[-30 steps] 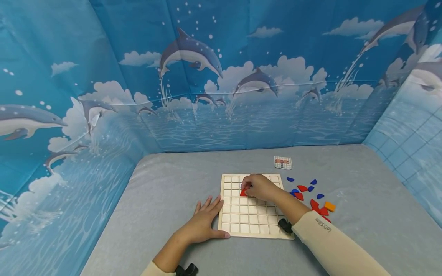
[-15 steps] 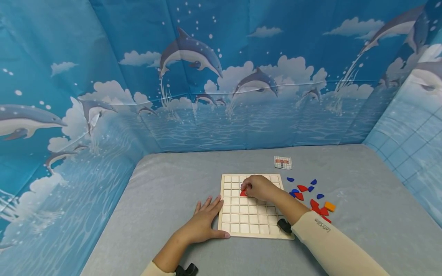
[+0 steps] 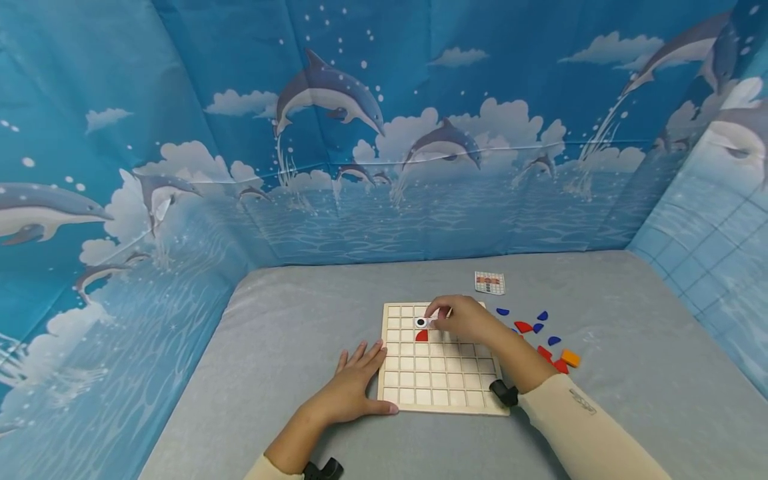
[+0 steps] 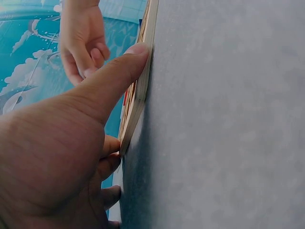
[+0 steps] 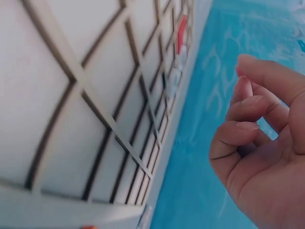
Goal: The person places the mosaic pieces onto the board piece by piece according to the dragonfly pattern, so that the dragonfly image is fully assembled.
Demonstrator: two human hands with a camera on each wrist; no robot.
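Note:
A square wooden grid board [image 3: 425, 380] lies on the grey cloth. On it, a red quarter-round piece [image 3: 423, 336] sits in a cell just below a white tile with a black eye-like dot [image 3: 421, 323]. My right hand [image 3: 465, 321] hovers just right of these, its fingers loosely curled. In the right wrist view, nothing shows between the fingertips [image 5: 245, 62]. My left hand [image 3: 355, 387] rests with spread fingers along the board's left edge. Its thumb touches the near left corner, and the left wrist view shows that thumb [image 4: 133, 55] lying on the board's wooden edge.
Right of the board lie loose blue half-round pieces [image 3: 555, 341], several red pieces [image 3: 524, 327] and an orange block [image 3: 571, 358]. My right forearm hides some of them. Behind stands a small patterned card [image 3: 489, 283]. A dolphin-print curtain [image 3: 384, 220] encloses the surface.
My right hand has let go of the red piece and shifted slightly right and away from me. The eye-like tile now shows fully. The left hand stays put.

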